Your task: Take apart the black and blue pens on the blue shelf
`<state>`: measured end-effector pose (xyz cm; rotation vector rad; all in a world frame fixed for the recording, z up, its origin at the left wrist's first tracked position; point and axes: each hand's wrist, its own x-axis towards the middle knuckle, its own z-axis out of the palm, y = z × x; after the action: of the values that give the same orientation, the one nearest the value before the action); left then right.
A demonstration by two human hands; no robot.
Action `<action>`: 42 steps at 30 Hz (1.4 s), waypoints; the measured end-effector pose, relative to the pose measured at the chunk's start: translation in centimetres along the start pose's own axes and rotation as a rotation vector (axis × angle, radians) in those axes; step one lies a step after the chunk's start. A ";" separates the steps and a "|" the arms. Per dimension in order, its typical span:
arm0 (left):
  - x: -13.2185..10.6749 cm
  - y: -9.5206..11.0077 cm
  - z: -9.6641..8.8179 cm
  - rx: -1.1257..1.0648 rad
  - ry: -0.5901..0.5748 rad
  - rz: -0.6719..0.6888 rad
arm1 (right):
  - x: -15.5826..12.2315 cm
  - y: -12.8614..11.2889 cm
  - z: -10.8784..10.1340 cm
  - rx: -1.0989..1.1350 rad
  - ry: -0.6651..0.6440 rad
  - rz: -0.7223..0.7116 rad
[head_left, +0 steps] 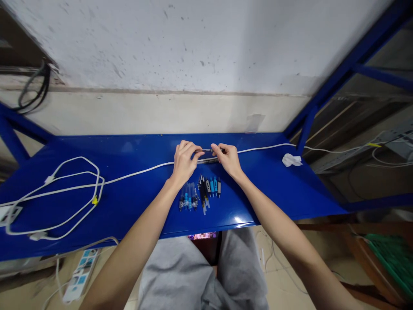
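Centrally, above a blue table (pixel 129 202), a slim pen part (pixel 204 150) was held level between two bare hands. One end was pinched by the nearly closed left hand (pixel 186 161), between thumb and fingertips. The other end was gripped by the right hand (pixel 229 161), its thumb pressed against curled fingers. Whether one piece or two joined pieces were held could not be told. Just below, a few slim pens (pixel 208 161) were partly hidden by the hands, beside a white cable (pixel 142 172) stretched across the table.

Nearer the table's front edge, pen pieces were set out in groups: clear barrels (pixel 189 199) with blue or dark ends at left, dark refills (pixel 202 189) in the middle, and blue and grey pen sections (pixel 212 186) at right. A crumpled white tissue (pixel 291 160) was seen near the right end, and a power strip (pixel 81 274) on the floor at lower left.
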<state>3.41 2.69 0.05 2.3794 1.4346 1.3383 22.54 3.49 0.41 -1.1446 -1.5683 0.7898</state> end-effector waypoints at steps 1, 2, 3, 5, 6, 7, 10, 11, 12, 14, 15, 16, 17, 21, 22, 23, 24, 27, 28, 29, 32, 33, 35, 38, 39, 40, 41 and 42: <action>0.0 0.1 0.0 -0.003 0.000 -0.003 | 0.0 0.0 0.0 -0.007 0.002 -0.001; 0.0 0.1 -0.1 -0.005 0.000 -0.008 | 0.0 0.0 0.0 0.000 0.002 -0.004; 0.1 0.2 -0.1 -0.007 0.003 -0.016 | 0.1 0.1 0.0 0.021 0.005 -0.009; 0.1 0.2 -0.3 -0.004 0.013 -0.036 | 0.2 0.4 0.1 0.075 0.015 -0.024; 0.0 0.2 -0.3 0.002 0.013 -0.045 | 0.3 0.5 0.1 0.097 0.023 -0.032; 0.0 0.1 -0.3 0.010 0.009 -0.052 | 0.4 0.6 0.1 0.113 0.029 -0.039; 0.0 0.0 -0.4 0.021 -0.004 -0.053 | 0.5 0.8 0.1 0.123 0.027 -0.048; 0.1 -0.1 -0.3 0.015 0.002 -0.047 | 0.5 0.7 0.1 0.111 0.020 -0.047; 0.1 -0.1 -0.3 0.006 0.012 -0.042 | 0.4 0.6 0.0 0.089 0.014 -0.045; 0.1 -0.2 -0.3 -0.015 0.022 -0.034 | 0.2 0.3 -0.1 0.012 0.014 -0.045; 0.2 -0.2 -0.3 -0.022 0.020 -0.036 | 0.1 0.1 -0.1 -0.035 0.017 -0.049; 0.2 -0.3 -0.3 -0.025 0.015 -0.040 | 0.0 0.0 -0.1 -0.077 0.020 -0.054; 0.2 -0.3 -0.3 -0.026 0.011 -0.045 | -0.1 -0.2 -0.2 -0.104 0.025 -0.063; 0.2 -0.3 -0.5 -0.017 0.018 -0.049 | 0.1 -0.3 -0.2 -0.038 0.036 -0.117; 0.2 -0.3 -0.5 -0.011 0.012 -0.051 | 0.2 -0.3 -0.2 -0.010 0.040 -0.127; 0.2 -0.3 -0.6 -0.004 0.003 -0.055 | 0.2 -0.3 -0.2 0.005 0.040 -0.131; 0.1 -0.4 -0.5 0.004 -0.005 -0.060 | 0.3 -0.2 -0.2 0.007 0.039 -0.128; 0.1 -0.7 -0.4 0.018 -0.013 -0.069 | 0.3 -0.1 -0.3 -0.038 0.011 -0.092; 0.2 -0.8 -0.4 0.020 -0.012 -0.069 | 0.3 -0.1 -0.4 -0.057 -0.006 -0.082; 0.3 -0.8 -0.4 0.018 -0.013 -0.065 | 0.3 -0.2 -0.5 -0.077 -0.024 -0.075; 0.7 -0.8 -0.8 -0.005 -0.022 -0.025 | 0.4 -0.2 -1.1 -0.130 -0.074 -0.087; 0.9 -0.8 -1.1 -0.016 -0.033 -0.007 | 0.5 -0.2 -1.3 -0.147 -0.099 -0.103; 1.0 -1.0 -1.8 -0.040 -0.075 0.011 | 0.8 0.0 -1.9 -0.174 -0.168 -0.155; 0.6 -1.6 -2.9 -0.104 -0.183 0.002 | 1.0 0.2 -2.4 -0.198 -0.287 -0.226; 0.3 -1.9 -3.2 -0.129 -0.225 0.001 | 1.1 0.3 -2.5 -0.204 -0.324 -0.242; 0.0 -2.2 -3.4 -0.142 -0.259 0.000 | 1.0 0.4 -2.5 -0.216 -0.360 -0.256; -0.3 -2.4 -3.5 -0.150 -0.290 -0.003 | 1.0 0.5 -2.5 -0.235 -0.392 -0.271; -0.6 -2.6 -3.5 -0.154 -0.319 -0.003 | 1.0 0.6 -2.4 -0.265 -0.419 -0.288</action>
<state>-0.92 2.41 0.68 2.3549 1.2016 0.9703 24.94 4.49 0.94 -0.9401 -2.1844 0.6680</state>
